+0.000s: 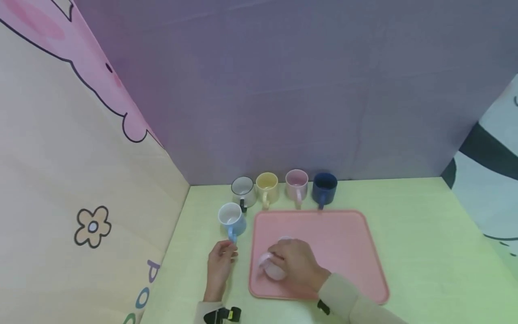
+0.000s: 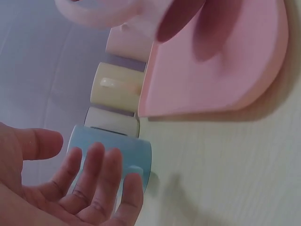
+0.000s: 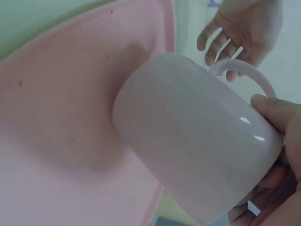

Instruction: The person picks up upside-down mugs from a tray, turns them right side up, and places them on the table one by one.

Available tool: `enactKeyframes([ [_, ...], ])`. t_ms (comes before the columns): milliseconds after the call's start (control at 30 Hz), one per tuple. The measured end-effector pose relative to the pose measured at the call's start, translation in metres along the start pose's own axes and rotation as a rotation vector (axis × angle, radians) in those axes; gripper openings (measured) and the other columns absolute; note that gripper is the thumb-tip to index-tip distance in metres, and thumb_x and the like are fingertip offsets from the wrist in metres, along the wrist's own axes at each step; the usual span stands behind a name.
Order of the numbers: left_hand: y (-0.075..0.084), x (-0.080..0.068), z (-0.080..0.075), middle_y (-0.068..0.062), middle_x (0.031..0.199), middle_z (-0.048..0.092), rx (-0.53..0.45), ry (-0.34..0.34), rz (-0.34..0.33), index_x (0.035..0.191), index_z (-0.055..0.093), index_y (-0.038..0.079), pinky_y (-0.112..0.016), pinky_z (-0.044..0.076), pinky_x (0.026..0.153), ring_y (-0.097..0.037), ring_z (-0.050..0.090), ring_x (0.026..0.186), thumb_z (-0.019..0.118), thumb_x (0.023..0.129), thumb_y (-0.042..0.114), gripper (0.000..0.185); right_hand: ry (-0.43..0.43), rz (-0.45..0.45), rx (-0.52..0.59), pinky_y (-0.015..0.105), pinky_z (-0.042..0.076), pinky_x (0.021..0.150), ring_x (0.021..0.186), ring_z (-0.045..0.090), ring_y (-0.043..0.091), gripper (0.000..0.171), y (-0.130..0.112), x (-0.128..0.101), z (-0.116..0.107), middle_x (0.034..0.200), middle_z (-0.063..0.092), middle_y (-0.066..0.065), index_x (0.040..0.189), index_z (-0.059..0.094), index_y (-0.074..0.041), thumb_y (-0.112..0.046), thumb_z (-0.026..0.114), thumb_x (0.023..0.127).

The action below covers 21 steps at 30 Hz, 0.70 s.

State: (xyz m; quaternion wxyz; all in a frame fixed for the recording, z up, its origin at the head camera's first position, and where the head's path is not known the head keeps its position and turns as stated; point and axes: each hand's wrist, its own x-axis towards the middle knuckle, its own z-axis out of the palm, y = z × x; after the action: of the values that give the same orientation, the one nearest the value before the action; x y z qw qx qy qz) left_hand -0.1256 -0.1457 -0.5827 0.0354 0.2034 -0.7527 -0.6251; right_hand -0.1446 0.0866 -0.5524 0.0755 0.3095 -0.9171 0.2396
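Here, the right hand (image 1: 297,265) grips a glossy pale pink mug (image 3: 197,141) above the pink tray (image 1: 348,243); the left hand's (image 1: 220,261) relaxed fingers (image 2: 101,183) spread just behind the blue mug (image 1: 231,219).

Pale pink mug (image 3: 197,141) glossy, smooth glazed ceramic with highlights. Pink tray (image 1: 344,243) matt, smooth, plastic-like. Table (image 1: 425,234) pale green, faint wood grain, matt. At 12 o'clock of tray, navy mug (image 1: 324,188) glossy; blue mug (image 2: 113,155) satin-smooth.

Pale pink mug (image 3: 188,136) in right hand (image 3: 277,155)
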Motion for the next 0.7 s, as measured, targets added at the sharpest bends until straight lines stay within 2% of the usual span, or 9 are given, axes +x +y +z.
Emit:
enactKeyframes([
  [100, -0.002, -0.002, 0.003, -0.014, 0.097, 0.073, 0.005, -0.02, 0.018, 0.118, 0.063, -0.006, -0.026, 0.056, 0.071, -0.012, 0.068, 0.081, 0.061, 0.101, 0.011, 0.025, 0.044, 0.134, 0.091, 0.024, 0.052, 0.067, 0.077, 0.065, 0.003, 0.013, 0.005, -0.003, -0.003, 0.087, 0.075, -0.011, 0.099, 0.081, -0.025, -0.034, 0.076, 0.091],
  [167, -0.004, -0.003, 0.006, -0.013, 0.094, 0.072, 0.024, -0.046, 0.027, 0.116, 0.065, -0.006, -0.024, 0.056, 0.07, -0.013, 0.068, 0.079, 0.061, 0.101, 0.013, 0.024, 0.119, 0.195, 0.141, 0.025, 0.054, 0.07, 0.079, 0.067, 0.004, 0.014, 0.008, -0.006, -0.002, 0.092, 0.078, -0.009, 0.099, 0.081, -0.024, -0.031, 0.079, 0.088],
  [300, -0.003, -0.009, 0.013, -0.012, 0.084, 0.07, 0.076, -0.126, 0.058, 0.106, 0.071, -0.005, -0.023, 0.055, 0.066, -0.013, 0.064, 0.074, 0.061, 0.101, 0.014, 0.022, 0.277, 0.265, 0.224, 0.021, 0.052, 0.065, 0.071, 0.065, 0.003, 0.018, 0.013, -0.01, 0.001, 0.088, 0.08, -0.005, 0.099, 0.082, -0.019, -0.024, 0.085, 0.081],
  [500, 0.01, -0.02, 0.028, -0.011, 0.078, 0.067, 0.113, -0.231, 0.096, 0.098, 0.075, -0.001, -0.02, 0.048, 0.055, -0.014, 0.058, 0.066, 0.061, 0.101, 0.017, 0.023, 0.465, 0.329, 0.392, 0.02, 0.043, 0.05, 0.057, 0.049, 0.001, 0.02, 0.018, -0.009, -0.003, 0.07, 0.07, -0.005, 0.099, 0.082, -0.011, -0.016, 0.087, 0.079],
  [700, 0.029, -0.024, 0.045, -0.014, 0.076, 0.065, 0.011, -0.275, 0.157, 0.099, 0.076, -0.001, -0.019, 0.048, 0.056, -0.011, 0.056, 0.065, 0.063, 0.101, 0.014, 0.02, 0.623, 0.299, 0.456, 0.017, 0.041, 0.048, 0.056, 0.047, 0.0, 0.022, 0.022, -0.008, -0.005, 0.066, 0.067, -0.004, 0.098, 0.082, -0.007, -0.008, 0.088, 0.077],
])
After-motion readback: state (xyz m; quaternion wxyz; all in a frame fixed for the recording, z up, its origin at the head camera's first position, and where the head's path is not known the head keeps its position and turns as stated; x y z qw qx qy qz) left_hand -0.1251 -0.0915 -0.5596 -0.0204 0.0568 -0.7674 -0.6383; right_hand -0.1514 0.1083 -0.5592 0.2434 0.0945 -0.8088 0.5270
